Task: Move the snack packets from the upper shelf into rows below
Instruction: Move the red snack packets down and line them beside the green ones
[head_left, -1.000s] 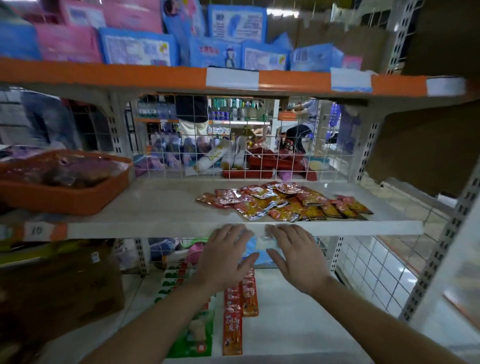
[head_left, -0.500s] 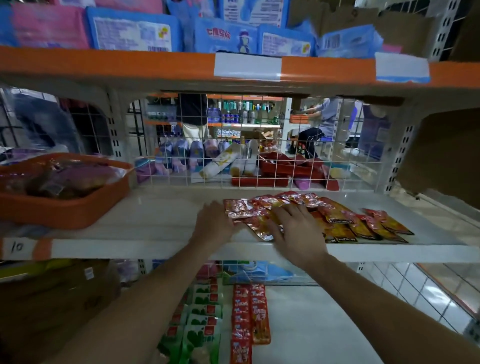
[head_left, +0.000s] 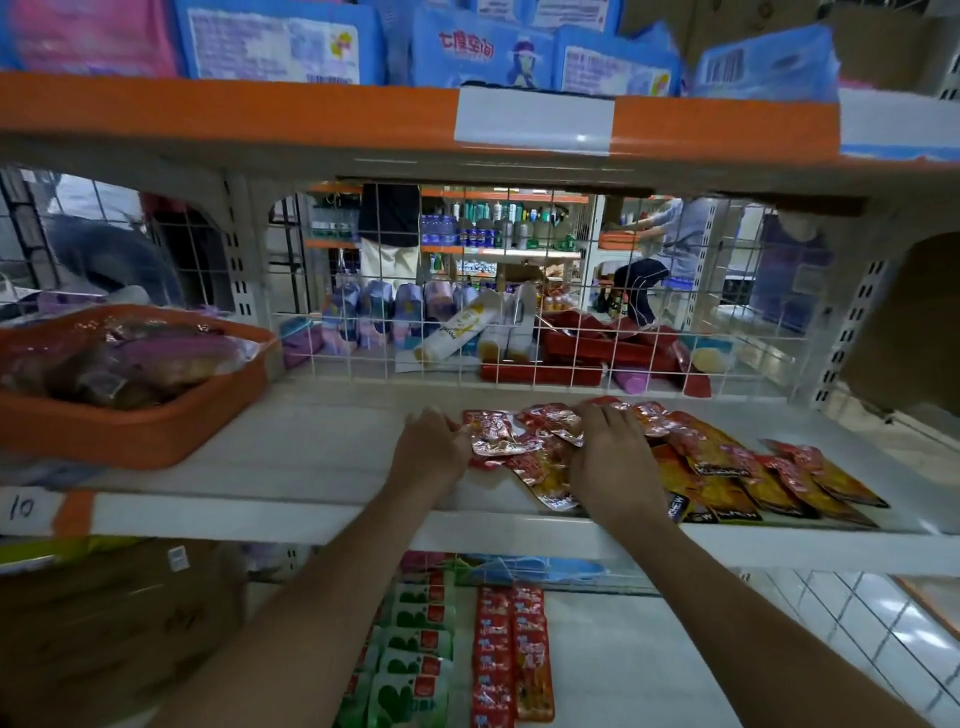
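Below both grips, red rows (head_left: 511, 654) are already lying on the lower shelf (head_left: 649, 675). A second ago the left grip (head_left: 431, 452) and right grip (head_left: 613, 462) were at the shelf edge. Now they are resting flat, clamping nothing, on the snack packets (head_left: 519, 441) between them, probably beginning another gather. An orange basket (head_left: 135, 431) is sitting farther left.
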